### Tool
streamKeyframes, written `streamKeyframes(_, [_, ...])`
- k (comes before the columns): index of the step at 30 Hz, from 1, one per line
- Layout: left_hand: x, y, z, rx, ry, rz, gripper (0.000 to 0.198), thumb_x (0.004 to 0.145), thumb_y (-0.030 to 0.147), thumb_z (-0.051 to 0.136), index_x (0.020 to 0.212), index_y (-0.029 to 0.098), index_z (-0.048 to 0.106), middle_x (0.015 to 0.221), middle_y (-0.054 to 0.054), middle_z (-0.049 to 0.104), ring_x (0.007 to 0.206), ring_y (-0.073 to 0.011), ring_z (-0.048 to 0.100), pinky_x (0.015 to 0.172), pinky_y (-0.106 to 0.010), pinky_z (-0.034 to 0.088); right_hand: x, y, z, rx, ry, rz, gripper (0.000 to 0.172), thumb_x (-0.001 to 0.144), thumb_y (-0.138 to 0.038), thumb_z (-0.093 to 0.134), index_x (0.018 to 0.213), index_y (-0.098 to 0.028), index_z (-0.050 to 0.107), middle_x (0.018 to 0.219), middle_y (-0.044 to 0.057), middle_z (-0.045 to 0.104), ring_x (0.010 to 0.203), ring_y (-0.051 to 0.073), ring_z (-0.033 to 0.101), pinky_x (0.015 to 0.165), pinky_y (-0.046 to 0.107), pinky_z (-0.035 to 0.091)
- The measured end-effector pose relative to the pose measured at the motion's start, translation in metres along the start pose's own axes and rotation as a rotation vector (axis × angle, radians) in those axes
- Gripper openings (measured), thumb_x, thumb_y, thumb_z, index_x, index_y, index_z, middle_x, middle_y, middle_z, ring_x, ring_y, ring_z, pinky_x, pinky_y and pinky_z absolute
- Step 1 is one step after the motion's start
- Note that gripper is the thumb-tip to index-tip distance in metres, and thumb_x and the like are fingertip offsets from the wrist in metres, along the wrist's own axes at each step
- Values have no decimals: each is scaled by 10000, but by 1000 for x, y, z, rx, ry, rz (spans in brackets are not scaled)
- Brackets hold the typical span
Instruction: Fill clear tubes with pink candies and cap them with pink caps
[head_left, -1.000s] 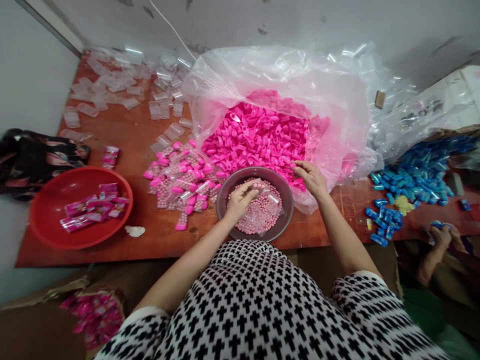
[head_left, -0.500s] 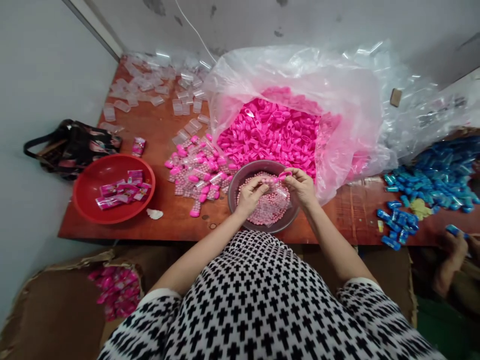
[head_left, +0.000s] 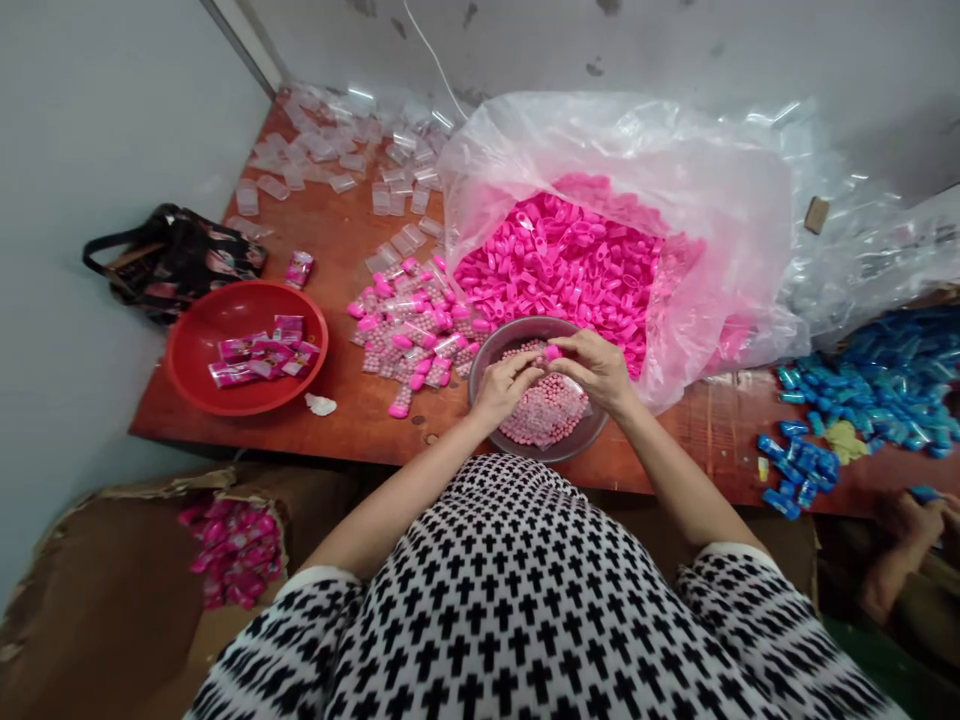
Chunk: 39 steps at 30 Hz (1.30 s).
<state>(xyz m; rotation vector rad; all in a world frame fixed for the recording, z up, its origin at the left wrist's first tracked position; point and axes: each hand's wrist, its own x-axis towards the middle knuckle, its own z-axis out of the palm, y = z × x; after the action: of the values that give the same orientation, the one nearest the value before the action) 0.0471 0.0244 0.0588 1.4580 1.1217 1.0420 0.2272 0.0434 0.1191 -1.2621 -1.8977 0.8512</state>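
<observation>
Over a grey bowl (head_left: 480, 372) of pink beads (head_left: 551, 405), my two hands meet. My left hand (head_left: 508, 388) is closed on a small clear container with pink beads in it. My right hand (head_left: 598, 368) pinches a bright pink cap (head_left: 553, 352) at the container's end; the fingers partly hide both. Left of the bowl lies a pile of bead-filled containers with pink caps (head_left: 412, 340). Behind it, an open plastic bag (head_left: 720, 200) holds many loose pink caps (head_left: 559, 265).
A red bowl (head_left: 187, 375) with pink packets stands left, near a black bag (head_left: 195, 260). Clear empty containers (head_left: 300, 150) lie at the back left. Blue containers (head_left: 885, 370) cover the right, where another person's hand (head_left: 911, 535) shows at the edge.
The pink cap has gone from beside the container, held in my right fingers, to its end. My hands are closer together. The view has shifted, moving the table's things rightward.
</observation>
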Motion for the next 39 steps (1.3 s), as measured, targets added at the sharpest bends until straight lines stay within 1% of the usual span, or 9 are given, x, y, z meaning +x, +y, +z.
streamKeyframes(7, [-3,1,-4,31,26,95,245,839,338,572,977,193,712,984,-59,729,920,-201,671,877,-339,508,-2,-2,6,-83,-130,-22,296,769,-492,667,825,-202,650,707,0,553,666,136,506,640,263,407])
streamKeyframes(14, [-1,5,-8,76,-65,200,250,852,356,559,944,188,719,931,-69,734,861,-189,683,810,-313,522,-7,-10,-2,-189,-230,-61,235,841,-429,600,811,-196,604,716,11,507,680,146,482,646,269,387])
streamKeyframes(17, [0,4,-6,59,-77,186,250,837,366,577,945,195,722,931,-71,735,868,-199,686,827,-329,524,-5,-9,-1,-179,-250,-40,228,843,-420,596,825,-194,623,733,21,517,699,154,490,670,284,402])
streamKeyframes(20, [3,4,-7,-26,-27,80,261,816,374,603,966,199,727,994,-67,729,931,-210,679,885,-348,516,-4,-7,2,19,-180,50,245,775,-423,678,900,-213,658,787,24,572,744,159,534,727,306,442])
streamKeyframes(25, [9,10,-19,-194,74,-85,337,788,399,630,1026,177,716,1044,-70,719,968,-237,671,900,-389,517,-13,1,11,737,-131,374,494,665,-426,766,1121,-292,633,931,19,678,843,184,636,837,387,492])
streamKeyframes(30, [7,16,-25,-40,-35,114,221,816,335,619,966,222,735,976,-46,733,899,-201,673,878,-368,522,-9,4,19,853,-87,536,363,582,-386,813,883,-222,693,891,13,688,816,167,638,838,370,510])
streamKeyframes(33, [5,16,-26,74,-15,247,196,832,278,610,977,223,729,935,-49,735,929,-199,639,887,-377,504,0,-1,23,980,-264,659,408,624,-374,784,989,-239,664,1031,16,665,941,174,625,869,376,514])
streamKeyframes(35, [4,14,-28,131,20,300,203,840,248,599,998,214,721,921,-58,731,954,-203,611,880,-379,498,4,-6,29,1093,-358,725,412,643,-377,761,1010,-224,653,1024,28,664,943,184,625,878,404,518])
streamKeyframes(39, [1,11,-36,195,68,336,225,876,219,536,1024,197,704,905,-72,711,935,-192,599,844,-359,503,9,-14,49,1212,-251,776,263,606,-311,746,814,-187,645,798,14,667,807,172,626,855,401,528])
